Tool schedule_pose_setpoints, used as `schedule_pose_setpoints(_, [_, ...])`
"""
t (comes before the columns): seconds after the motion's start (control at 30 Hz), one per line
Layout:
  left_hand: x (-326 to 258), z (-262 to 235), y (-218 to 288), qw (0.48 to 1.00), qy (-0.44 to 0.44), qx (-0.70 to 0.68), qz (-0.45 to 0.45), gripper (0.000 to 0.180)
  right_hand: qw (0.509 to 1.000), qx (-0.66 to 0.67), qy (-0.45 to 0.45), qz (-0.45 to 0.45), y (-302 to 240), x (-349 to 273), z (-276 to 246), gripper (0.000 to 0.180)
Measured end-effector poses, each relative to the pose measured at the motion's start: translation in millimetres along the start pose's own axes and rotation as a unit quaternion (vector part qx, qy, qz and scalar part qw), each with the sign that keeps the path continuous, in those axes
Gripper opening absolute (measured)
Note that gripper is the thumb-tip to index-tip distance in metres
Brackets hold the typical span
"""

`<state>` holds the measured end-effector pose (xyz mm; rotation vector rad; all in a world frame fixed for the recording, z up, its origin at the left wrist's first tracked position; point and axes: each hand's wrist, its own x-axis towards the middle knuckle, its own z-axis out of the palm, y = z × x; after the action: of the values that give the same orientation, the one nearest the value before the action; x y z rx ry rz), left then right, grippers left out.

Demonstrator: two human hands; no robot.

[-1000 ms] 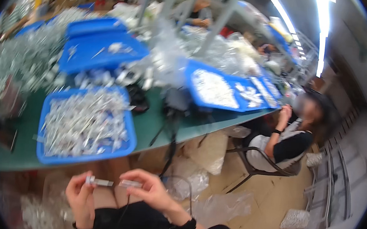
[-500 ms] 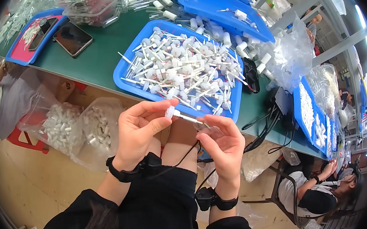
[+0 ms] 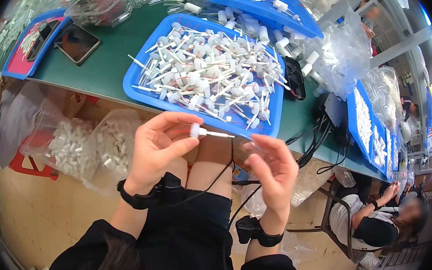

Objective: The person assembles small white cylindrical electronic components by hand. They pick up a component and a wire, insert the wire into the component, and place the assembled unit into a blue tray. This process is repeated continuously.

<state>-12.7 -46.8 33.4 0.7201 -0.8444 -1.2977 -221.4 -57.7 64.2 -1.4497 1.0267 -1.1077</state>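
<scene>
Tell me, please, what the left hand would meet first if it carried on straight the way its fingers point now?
Probably the right hand: the left hand holds a small white plastic pump piece with a thin tube whose tube aims at the right fingertips. Depth is unclear.

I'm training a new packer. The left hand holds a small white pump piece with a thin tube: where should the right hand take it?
Probably on the thin tube, coming from the right. It juts out bare toward the right hand, while the left hand fingers already cover the cap end.
</scene>
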Motion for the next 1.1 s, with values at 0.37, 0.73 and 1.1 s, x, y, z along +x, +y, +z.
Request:
schedule_pose_setpoints(0.37, [1.2,-8.7,-3.1,0.988,0.106,-0.025,0.108,0.031,0.895,-0.392,0.126,-0.171,-11.1,66.6,-19.2,0.024])
schedule_pose_setpoints(0.73, [2.6,-13.8,2.4,0.980,0.140,-0.043,0.132,0.032,0.889,-0.418,0.172,-0.072,-3.2,107.5,-5.1,0.022])
schedule_pose_setpoints(1.1, [5.1,-22.2,1.8,0.978,0.141,-0.045,0.146,0.022,0.935,-0.316,0.096,-0.129,-2.1,108.0,-15.8,0.030])
